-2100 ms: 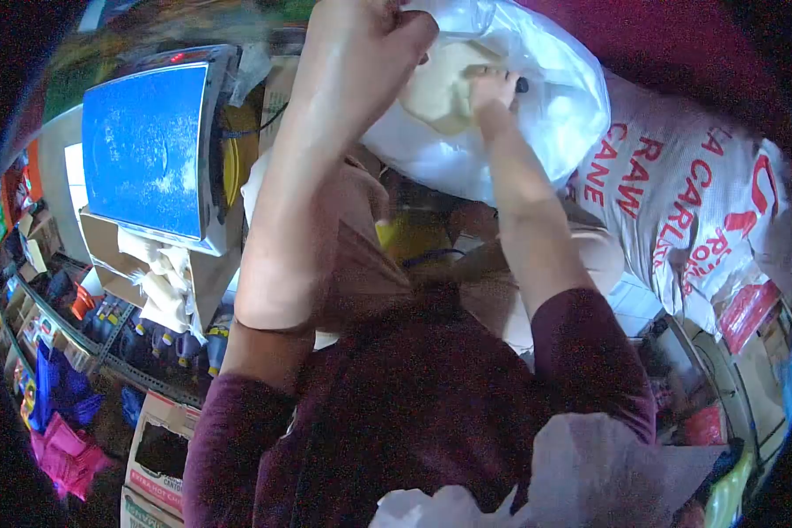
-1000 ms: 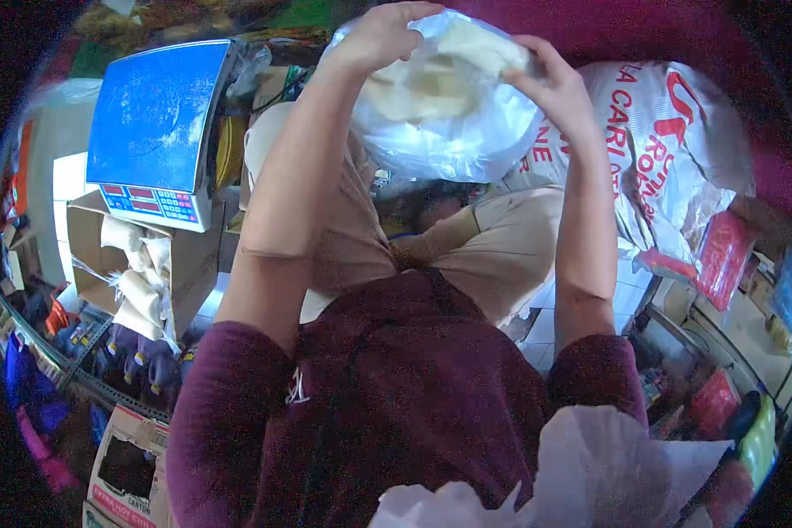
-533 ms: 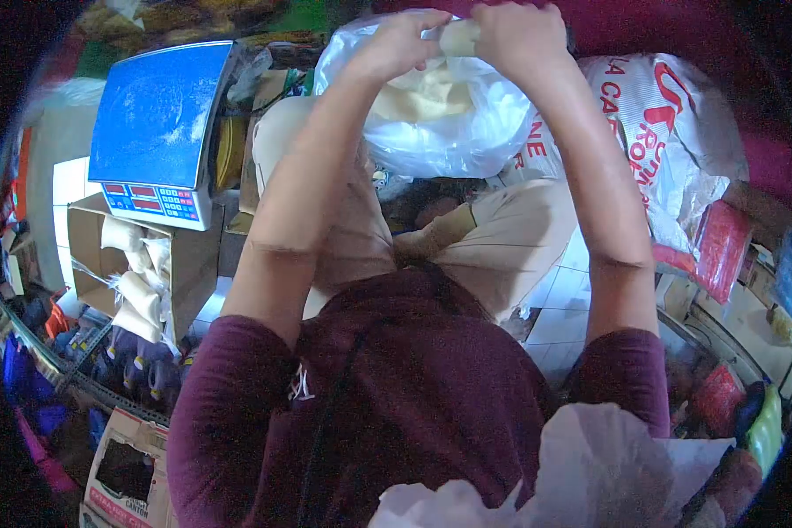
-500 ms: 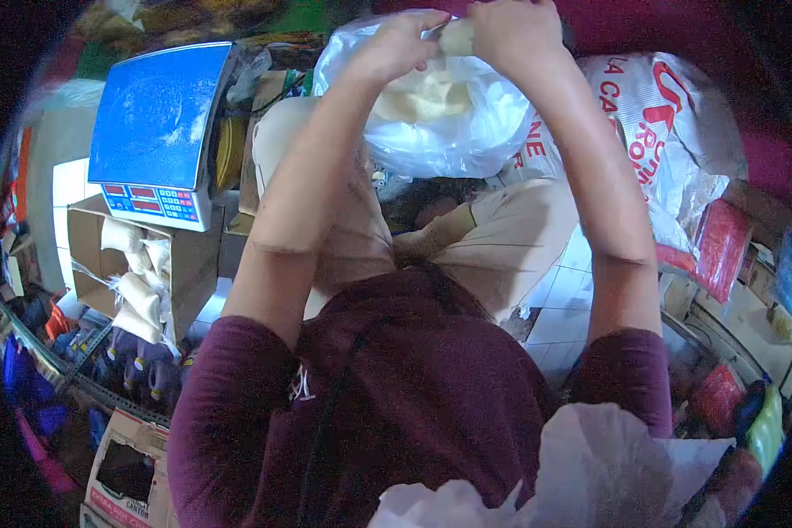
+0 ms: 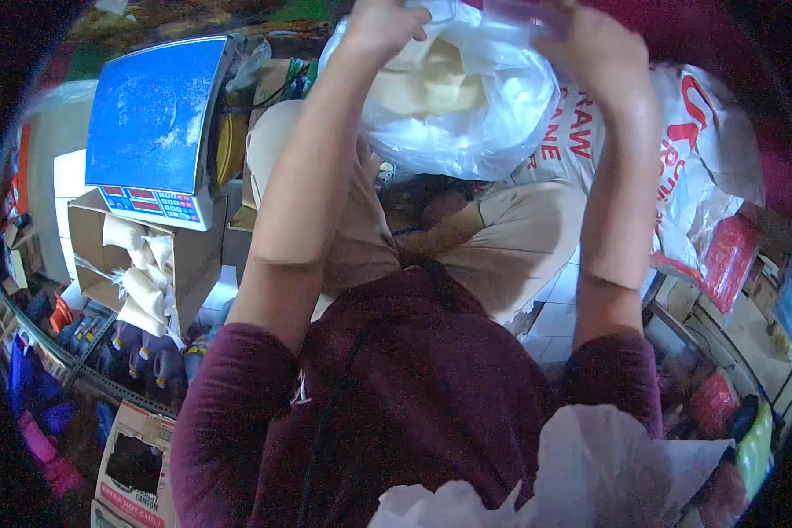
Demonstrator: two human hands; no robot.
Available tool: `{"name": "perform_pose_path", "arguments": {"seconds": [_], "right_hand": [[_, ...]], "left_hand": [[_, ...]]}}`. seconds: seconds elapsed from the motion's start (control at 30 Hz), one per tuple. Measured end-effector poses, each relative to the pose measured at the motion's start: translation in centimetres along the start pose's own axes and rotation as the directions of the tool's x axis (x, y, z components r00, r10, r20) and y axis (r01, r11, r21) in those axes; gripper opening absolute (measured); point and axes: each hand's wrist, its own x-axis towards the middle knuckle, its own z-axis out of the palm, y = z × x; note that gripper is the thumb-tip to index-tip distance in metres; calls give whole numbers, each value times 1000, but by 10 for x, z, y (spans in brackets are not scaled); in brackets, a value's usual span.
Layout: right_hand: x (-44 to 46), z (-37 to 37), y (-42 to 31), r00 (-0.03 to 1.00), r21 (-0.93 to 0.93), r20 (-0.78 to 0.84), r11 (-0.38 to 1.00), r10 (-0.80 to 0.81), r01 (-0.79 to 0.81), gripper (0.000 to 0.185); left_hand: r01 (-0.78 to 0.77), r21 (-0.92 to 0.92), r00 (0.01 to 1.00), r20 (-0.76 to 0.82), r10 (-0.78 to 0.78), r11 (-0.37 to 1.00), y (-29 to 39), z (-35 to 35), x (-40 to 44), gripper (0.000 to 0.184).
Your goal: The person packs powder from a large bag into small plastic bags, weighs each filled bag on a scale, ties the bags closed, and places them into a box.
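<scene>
At the top edge, the left hand's (image 5: pixel 380 31) fingers are bent beside the rim of a plastic bag (image 5: pixel 466 150); whether they grip it cannot be told. The right hand (image 5: pixel 600 53) is blurred across the rim, its hold unclear too. The bag, beyond the person's crossed legs, is translucent white, rounded and crinkled, its mouth open on a smooth cream-coloured mass (image 5: pixel 436 84) with a shaded hollow. To its right leans a white sack (image 5: pixel 678 158) with red lettering; leftward stands a blue-topped scale (image 5: pixel 154 114).
</scene>
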Motion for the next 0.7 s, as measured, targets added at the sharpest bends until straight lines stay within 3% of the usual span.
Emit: {"name": "perform_pose_path", "arguments": {"seconds": [0.07, 0.17, 0.3, 0.33, 0.37, 0.4, 0.47, 0.57, 0.67, 0.7], "right_hand": [[6, 51, -6, 990, 240, 130, 971, -53, 20, 52], [38, 168, -69, 925, 178, 361, 982, -121, 59, 44], [60, 283, -120, 929, 273, 323, 958, -181, 92, 34], [67, 296, -122, 935, 308, 311, 949, -173, 74, 31], [75, 294, -117, 881, 304, 448, 953, -151, 8, 28], [83, 293, -109, 882, 309, 444, 951, -154, 11, 28], [97, 311, -88, 929, 330, 370, 930, 31, -162, 29], [122, 351, -88, 969, 288, 242, 950, 52, -123, 30], [130, 317, -119, 928, 175, 372, 981, 9, -80, 29], [125, 311, -134, 940, 185, 332, 982, -82, 20, 29]], "left_hand": [[-127, -251, 991, -65, 114, 960, -6, -10, 7, 58], [-141, -247, 989, -87, 123, 959, 6, -16, 8, 57], [-151, -153, 983, -125, 133, 977, 24, -16, 0, 57], [-154, -109, 980, -142, 138, 982, 26, -17, 0, 57], [-74, -32, 988, -140, 69, 997, 32, -20, -2, 57], [-74, -26, 987, -142, 70, 997, 32, -21, 0, 57], [-36, 14, 989, -146, 38, 999, 29, -23, 3, 57], [-14, -45, 991, -130, 8, 999, 21, -27, 3, 56], [43, -36, 992, -117, -47, 998, 35, -27, 1, 55], [74, 12, 992, -104, -72, 997, 40, -25, 0, 54]]}}
